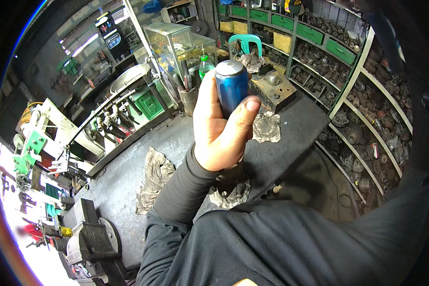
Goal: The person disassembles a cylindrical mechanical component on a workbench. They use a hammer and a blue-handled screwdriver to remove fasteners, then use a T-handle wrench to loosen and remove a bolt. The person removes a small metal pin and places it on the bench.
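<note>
My left hand is raised over the workbench, closed around a blue metal can with a silver top, thumb across its near side. Below it, a dark object, partly hidden by my wrist, rests on a grimy rag. Other crumpled rags lie left and right of my arm. Behind the can are a green-capped bottle and a metal block with holes. A sliver of skin, apparently my right hand, shows at the bottom edge, its fingers hidden.
A bench vise sits at the near left. A rack of tools runs along the left. A glass case and a turquoise chair are at the back. Shelves of metal parts with green drawers curve round the right.
</note>
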Demonstrator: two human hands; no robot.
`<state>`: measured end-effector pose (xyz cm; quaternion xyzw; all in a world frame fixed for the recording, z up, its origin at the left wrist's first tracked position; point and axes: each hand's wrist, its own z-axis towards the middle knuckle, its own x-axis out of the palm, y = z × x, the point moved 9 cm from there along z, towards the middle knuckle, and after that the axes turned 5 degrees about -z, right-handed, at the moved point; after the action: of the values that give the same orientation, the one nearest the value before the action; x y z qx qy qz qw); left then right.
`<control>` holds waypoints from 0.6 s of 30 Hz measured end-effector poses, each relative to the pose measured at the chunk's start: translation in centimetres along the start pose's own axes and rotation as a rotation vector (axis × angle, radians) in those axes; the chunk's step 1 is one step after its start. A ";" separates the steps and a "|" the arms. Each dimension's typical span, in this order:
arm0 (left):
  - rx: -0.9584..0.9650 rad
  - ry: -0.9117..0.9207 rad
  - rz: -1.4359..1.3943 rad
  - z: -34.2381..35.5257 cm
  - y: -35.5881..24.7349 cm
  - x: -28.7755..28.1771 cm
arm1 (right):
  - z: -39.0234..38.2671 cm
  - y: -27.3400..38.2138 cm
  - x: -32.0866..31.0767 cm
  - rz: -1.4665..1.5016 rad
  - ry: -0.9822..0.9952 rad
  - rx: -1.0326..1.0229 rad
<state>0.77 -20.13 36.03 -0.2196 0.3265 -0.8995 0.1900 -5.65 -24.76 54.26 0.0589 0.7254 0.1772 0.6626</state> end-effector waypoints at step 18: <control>0.032 -0.002 -0.127 -0.1 -0.9 0.9 | 6.6 -28.2 18.7 0.530 -0.262 0.473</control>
<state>-0.15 -19.90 36.80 -0.2377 0.2975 -0.9146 0.1361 2.91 -43.79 26.86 0.4181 0.6149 0.1610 0.6490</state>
